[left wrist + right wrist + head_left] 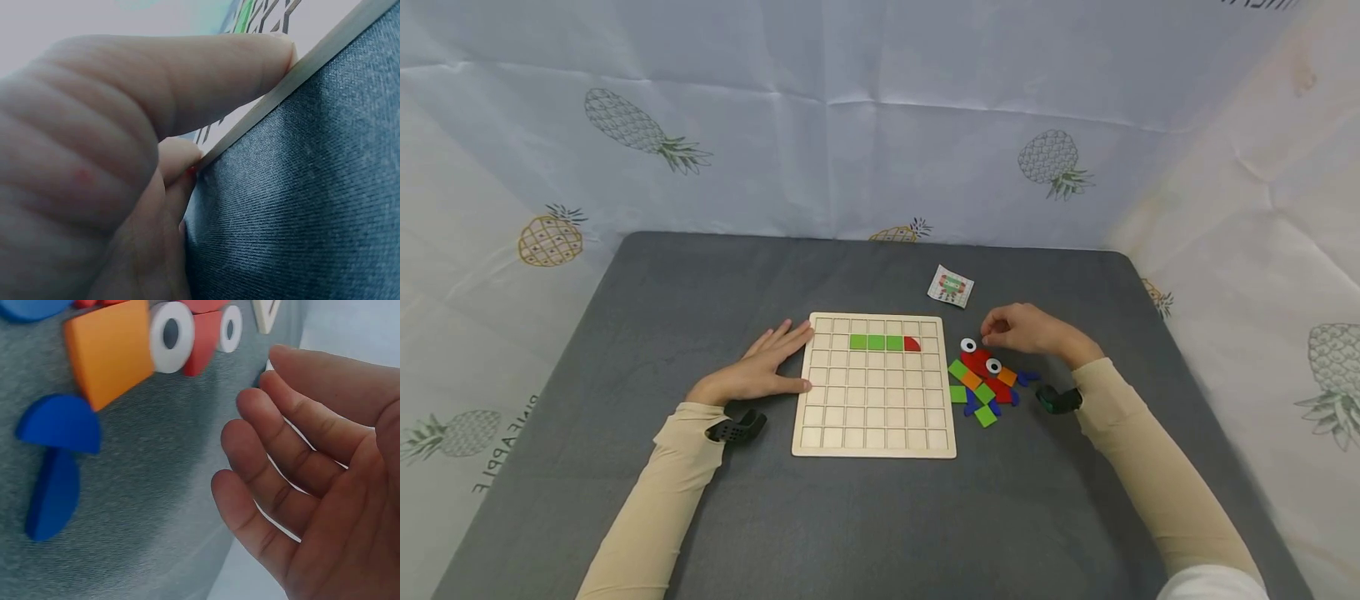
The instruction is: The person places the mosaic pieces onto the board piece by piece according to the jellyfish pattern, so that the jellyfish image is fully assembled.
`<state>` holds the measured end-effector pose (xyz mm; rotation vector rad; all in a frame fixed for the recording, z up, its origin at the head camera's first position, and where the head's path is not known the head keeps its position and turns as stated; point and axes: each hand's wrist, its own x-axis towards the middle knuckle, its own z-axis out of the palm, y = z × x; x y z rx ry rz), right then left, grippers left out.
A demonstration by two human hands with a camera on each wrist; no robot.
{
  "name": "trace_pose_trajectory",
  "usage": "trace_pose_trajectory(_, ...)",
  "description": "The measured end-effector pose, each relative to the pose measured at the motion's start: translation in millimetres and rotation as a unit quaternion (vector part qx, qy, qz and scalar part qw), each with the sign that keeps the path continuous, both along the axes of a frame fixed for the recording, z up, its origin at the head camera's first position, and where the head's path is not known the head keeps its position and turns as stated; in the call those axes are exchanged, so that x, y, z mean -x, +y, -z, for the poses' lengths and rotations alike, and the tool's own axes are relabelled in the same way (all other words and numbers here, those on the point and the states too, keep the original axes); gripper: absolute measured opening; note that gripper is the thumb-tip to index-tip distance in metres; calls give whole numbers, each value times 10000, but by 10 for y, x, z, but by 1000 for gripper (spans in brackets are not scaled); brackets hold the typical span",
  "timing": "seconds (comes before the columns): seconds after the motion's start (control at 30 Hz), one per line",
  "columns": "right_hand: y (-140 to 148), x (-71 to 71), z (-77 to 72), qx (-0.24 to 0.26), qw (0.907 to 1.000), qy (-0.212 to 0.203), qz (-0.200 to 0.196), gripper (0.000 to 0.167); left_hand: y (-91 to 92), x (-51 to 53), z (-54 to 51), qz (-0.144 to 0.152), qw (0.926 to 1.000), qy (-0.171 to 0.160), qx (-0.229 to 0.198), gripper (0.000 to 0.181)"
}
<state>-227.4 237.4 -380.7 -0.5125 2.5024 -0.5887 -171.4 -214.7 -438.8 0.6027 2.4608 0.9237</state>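
My left hand (767, 367) is spread at the left edge of a wooden grid board (872, 444), its thumb and fingertips touching the rim. The left wrist view shows the thumb (219, 78) against the board's edge (312, 62). Near the board's top lie three green squares (876, 342) in a row, with a red rounded piece (912, 343) at their right end. Above the loose pieces is my right hand (1026, 329). Its fingers (250, 453) are loosely bent, thumb close to the index fingertip; I see no piece clearly held. White eye rings (181, 353) lie beside it.
Right of the board is a loose cluster with red (997, 390), orange (1007, 377), green (986, 416) and blue (1026, 378) pieces. A small printed card (951, 286) lies behind it. The grey table (850, 525) meets a pineapple-print cloth (850, 167) at its far edge.
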Motion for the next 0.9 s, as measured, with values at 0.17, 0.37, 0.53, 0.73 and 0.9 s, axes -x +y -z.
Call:
trace_pose_trajectory(0.17, 22, -20, 54, -145, 9999, -78, -38, 26, -4, -1, -9, 1, 10000, -24, -43, 95)
trace_pose_trajectory(0.37, 9, -60, 128, -198, 9997, -36, -160, 29, -8, -3, -15, 8, 10000, -17, -58, 96)
trace_pose_trajectory(0.53, -17, -102, 167, -201, 9997, 36, -160, 24, -12, -5, -24, -8, 10000, -32, -59, 96)
trace_pose_trajectory(0.73, -34, -130, 170, -32, 10000, 2, -88, 16, -7, -2, -21, -5, 10000, -11, -43, 96)
trace_pose_trajectory(0.9, -10, -112, 149, 171, 9998, 110, 46, 13, 6, 1, -13, 5, 10000, 40, -31, 96)
